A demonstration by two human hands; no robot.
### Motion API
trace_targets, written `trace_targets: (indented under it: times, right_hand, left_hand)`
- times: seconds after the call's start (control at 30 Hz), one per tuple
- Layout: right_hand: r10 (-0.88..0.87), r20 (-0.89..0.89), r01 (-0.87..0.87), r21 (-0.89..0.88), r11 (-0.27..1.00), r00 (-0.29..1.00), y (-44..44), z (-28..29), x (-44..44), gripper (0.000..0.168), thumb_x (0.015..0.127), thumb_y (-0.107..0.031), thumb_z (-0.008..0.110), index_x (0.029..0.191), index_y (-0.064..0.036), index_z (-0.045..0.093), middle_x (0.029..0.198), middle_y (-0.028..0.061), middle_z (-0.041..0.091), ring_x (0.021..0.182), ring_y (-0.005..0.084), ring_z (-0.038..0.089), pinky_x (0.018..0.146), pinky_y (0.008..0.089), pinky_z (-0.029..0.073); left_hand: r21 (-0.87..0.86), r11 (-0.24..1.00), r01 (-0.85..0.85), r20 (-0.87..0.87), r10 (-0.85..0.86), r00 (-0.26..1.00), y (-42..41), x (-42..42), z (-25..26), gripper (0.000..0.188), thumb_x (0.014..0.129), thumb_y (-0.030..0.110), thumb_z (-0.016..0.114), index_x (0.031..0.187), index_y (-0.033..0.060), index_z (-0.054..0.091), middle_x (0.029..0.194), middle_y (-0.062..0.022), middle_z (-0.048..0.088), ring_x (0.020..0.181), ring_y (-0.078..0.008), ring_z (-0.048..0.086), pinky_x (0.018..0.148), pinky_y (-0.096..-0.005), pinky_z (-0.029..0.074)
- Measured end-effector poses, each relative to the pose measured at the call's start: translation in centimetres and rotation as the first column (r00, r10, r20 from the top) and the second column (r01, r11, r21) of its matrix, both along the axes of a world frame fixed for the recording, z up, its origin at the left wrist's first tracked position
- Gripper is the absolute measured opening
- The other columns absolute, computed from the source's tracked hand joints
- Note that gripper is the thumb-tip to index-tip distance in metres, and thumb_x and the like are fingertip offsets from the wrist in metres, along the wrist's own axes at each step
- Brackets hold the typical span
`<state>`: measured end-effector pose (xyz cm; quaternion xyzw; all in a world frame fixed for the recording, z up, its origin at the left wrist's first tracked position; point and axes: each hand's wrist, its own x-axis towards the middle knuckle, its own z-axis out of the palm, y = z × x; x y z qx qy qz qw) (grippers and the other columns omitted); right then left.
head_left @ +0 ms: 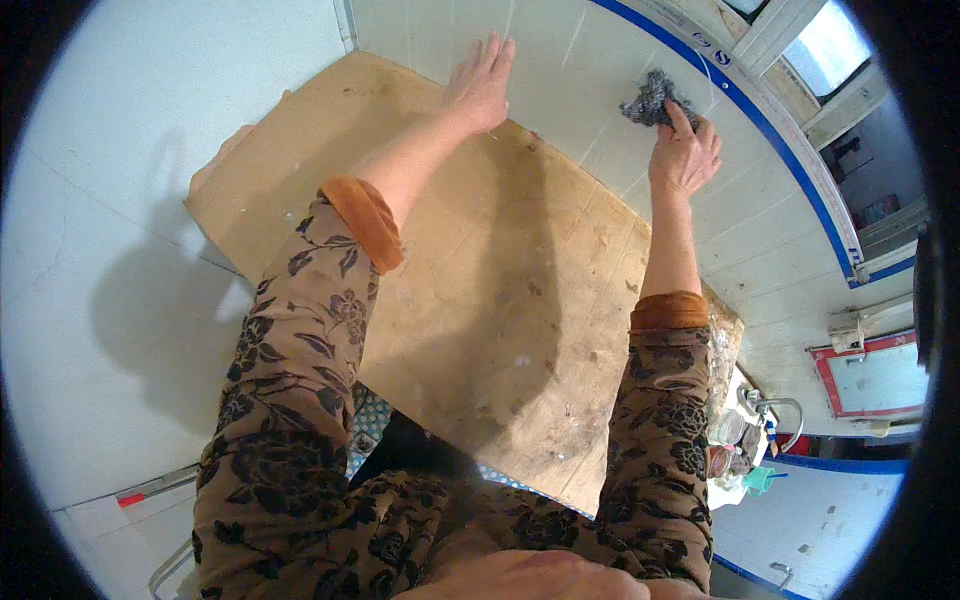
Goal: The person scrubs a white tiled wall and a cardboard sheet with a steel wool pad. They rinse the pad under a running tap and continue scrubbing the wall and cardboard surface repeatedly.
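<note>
My right hand [684,156] presses a crumpled grey cloth or scouring pad [651,97] against the white wall panel [600,142], below a blue-edged window frame. Its index finger lies extended on the grey material, which partly hides the grip. My left hand [480,90] is empty, fingers extended, at the wall end of a large brown cardboard sheet [450,300]; whether the palm touches the wall or the sheet I cannot tell. Stains and creases mark the cardboard, which lies before me beneath both arms. Both patterned sleeves are rolled back at the forearms.
A window frame [810,150] with blue edging runs along the upper right. At the right stand a curved metal faucet [787,409], a glass jar [727,427], a green cup [759,480] and a red-framed mirror or panel [874,375]. White wall [150,150] rises at the left.
</note>
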<state>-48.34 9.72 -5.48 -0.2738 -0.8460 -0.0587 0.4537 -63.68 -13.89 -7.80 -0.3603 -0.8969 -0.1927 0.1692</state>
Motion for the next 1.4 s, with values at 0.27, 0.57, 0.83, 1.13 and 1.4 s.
trace_targets:
  times: [0.27, 0.57, 0.83, 1.13, 1.4]
  right_hand:
    - [0.173, 0.037, -0.175, 0.326, 0.929, 0.984, -2.0, 2.1, -2.9, 0.024, 0.078, -0.017, 0.069, 0.102, -0.016, 0.072, 0.107, 0.0017, 0.06, 0.111, 0.024, 0.051, 0.092, 0.0403, 0.04]
    - [0.324, -0.07, -0.281, 0.349, 0.894, 0.944, -7.2, -0.1, -14.6, 0.037, 0.083, -0.013, 0.065, 0.12, -0.013, 0.059, 0.107, 0.008, 0.063, 0.096, 0.0291, 0.062, 0.079, 0.0403, 0.052]
    - [0.231, 0.055, -0.237, 0.301, 0.924, 0.971, -9.9, 2.6, -15.1, 0.028, 0.084, -0.016, 0.059, 0.112, -0.017, 0.062, 0.096, 0.0056, 0.062, 0.086, 0.0288, 0.064, 0.073, 0.0408, 0.053]
    - [0.35, 0.079, -0.345, 0.47, 0.812, 0.933, -13.7, 2.8, -24.4, 0.027, 0.085, -0.016, 0.058, 0.111, -0.018, 0.063, 0.094, 0.0046, 0.061, 0.086, 0.0274, 0.064, 0.07, 0.0398, 0.054]
    - [0.25, 0.136, -0.284, 0.381, 0.88, 0.959, -13.3, 3.0, -20.0, 0.03, 0.083, -0.015, 0.062, 0.112, -0.017, 0.063, 0.095, 0.0025, 0.061, 0.086, 0.0246, 0.064, 0.073, 0.0389, 0.052]
  left_hand:
    - [-0.041, 0.998, 0.038, -0.185, -0.045, 0.982, 3.9, -4.0, -0.4, 0.088, 0.082, 0.003, 0.06, 0.154, 0.0182, 0.012, 0.16, -0.0118, 0.004, 0.146, -0.0346, 0.011, 0.118, -0.0479, 0.019]
    - [-0.002, 0.996, 0.084, -0.082, -0.083, 0.993, -3.3, -12.2, -0.7, 0.09, 0.079, 0.007, 0.067, 0.153, 0.0213, 0.016, 0.16, -0.008, 0.008, 0.143, -0.0359, 0.021, 0.114, -0.0495, 0.028]
    - [0.068, 0.984, 0.166, -0.025, -0.165, 0.986, -7.8, -16.3, -3.7, 0.091, 0.078, 0.007, 0.068, 0.152, 0.0206, 0.017, 0.159, -0.0087, 0.012, 0.142, -0.035, 0.025, 0.113, -0.0468, 0.029]
    - [0.57, 0.797, 0.201, 0.225, -0.386, 0.895, -12.0, -17.4, -8.4, 0.084, 0.08, 0.003, 0.066, 0.151, 0.0051, 0.019, 0.155, -0.0187, 0.023, 0.141, -0.037, 0.027, 0.116, -0.0435, 0.026]
    - [0.821, 0.558, -0.125, 0.377, -0.363, 0.852, -15.6, -17.4, -9.7, 0.082, 0.083, 0.004, 0.064, 0.151, 0.0043, 0.018, 0.155, -0.0174, 0.024, 0.14, -0.0313, 0.032, 0.115, -0.0399, 0.027]
